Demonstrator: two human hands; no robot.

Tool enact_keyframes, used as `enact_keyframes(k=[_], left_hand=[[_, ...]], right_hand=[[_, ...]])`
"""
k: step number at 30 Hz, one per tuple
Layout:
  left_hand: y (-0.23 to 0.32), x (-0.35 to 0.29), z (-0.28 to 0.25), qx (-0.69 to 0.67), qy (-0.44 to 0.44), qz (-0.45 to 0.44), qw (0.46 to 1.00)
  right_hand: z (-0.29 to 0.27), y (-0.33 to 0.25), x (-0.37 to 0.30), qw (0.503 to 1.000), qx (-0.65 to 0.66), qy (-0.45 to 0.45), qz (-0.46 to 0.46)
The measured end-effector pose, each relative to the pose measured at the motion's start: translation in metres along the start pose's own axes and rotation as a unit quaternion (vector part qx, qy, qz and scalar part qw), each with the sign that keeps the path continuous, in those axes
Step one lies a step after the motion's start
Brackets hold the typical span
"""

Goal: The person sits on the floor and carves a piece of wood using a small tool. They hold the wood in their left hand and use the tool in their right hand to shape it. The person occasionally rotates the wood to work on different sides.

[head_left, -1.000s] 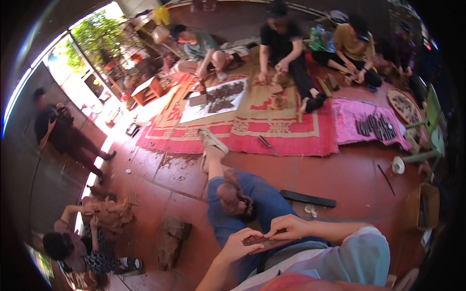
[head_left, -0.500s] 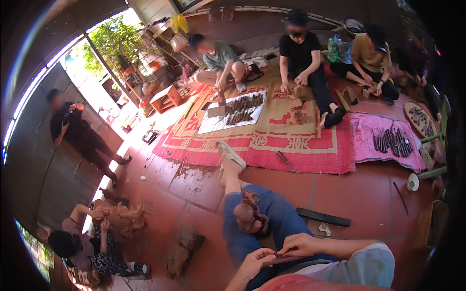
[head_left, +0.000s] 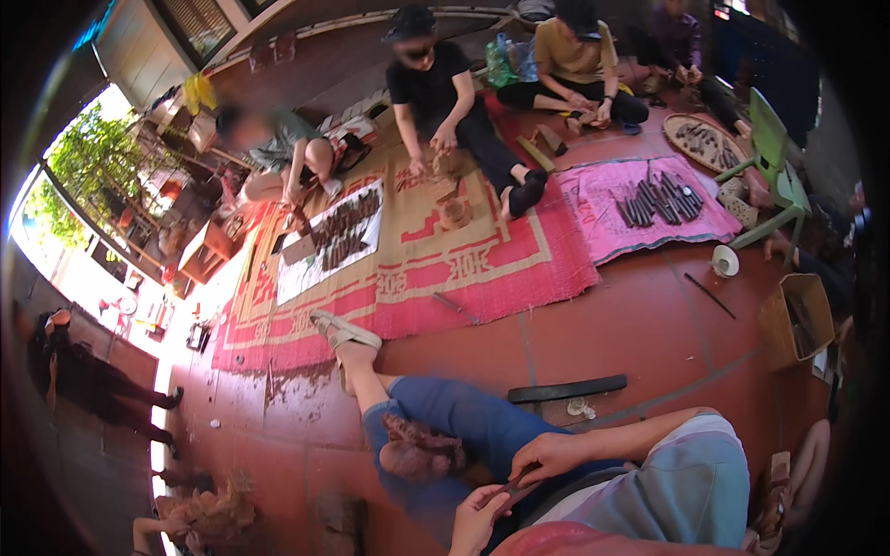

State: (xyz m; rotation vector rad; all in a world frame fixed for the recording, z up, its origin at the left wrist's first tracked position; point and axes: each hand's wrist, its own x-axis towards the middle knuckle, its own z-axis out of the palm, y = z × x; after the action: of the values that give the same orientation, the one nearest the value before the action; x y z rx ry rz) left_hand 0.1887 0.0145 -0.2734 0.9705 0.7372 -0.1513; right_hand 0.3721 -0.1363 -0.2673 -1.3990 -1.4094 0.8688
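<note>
My left hand and my right hand meet over my lap, fingers closed on a thin reddish-brown strip. Its material is too small to make out. A carved brown wooden figure, with a smooth rounded part and a rougher carved side, lies on my blue-trousered leg, just beyond my hands and touched by neither. On the tiles past my right forearm are a long dark flat bar and a small crumpled pale scrap.
A red and tan mat spreads ahead, with people seated at carving work and rows of tools on a white sheet. More tools lie on a pink cloth. At right stand a green chair, a wooden box and a white bowl.
The view has swung right, bringing the green chair and wooden box further in. Between my hands, the strip now slants more steeply. The carved figure remains on my leg.
</note>
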Motion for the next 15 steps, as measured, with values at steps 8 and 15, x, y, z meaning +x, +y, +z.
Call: enact_keyframes(k=[8, 15], left_hand=[[0.015, 0.010, -0.005, -0.004, -0.054, 0.032, 0.998], [0.032, -0.014, 0.017, -0.139, -0.018, 0.047, 0.989]], right_hand=[[-0.003, -0.016, -0.003, 0.996, 0.059, -0.003, 0.063], [0.011, -0.018, 0.003, 0.995, 0.012, 0.100, -0.021]])
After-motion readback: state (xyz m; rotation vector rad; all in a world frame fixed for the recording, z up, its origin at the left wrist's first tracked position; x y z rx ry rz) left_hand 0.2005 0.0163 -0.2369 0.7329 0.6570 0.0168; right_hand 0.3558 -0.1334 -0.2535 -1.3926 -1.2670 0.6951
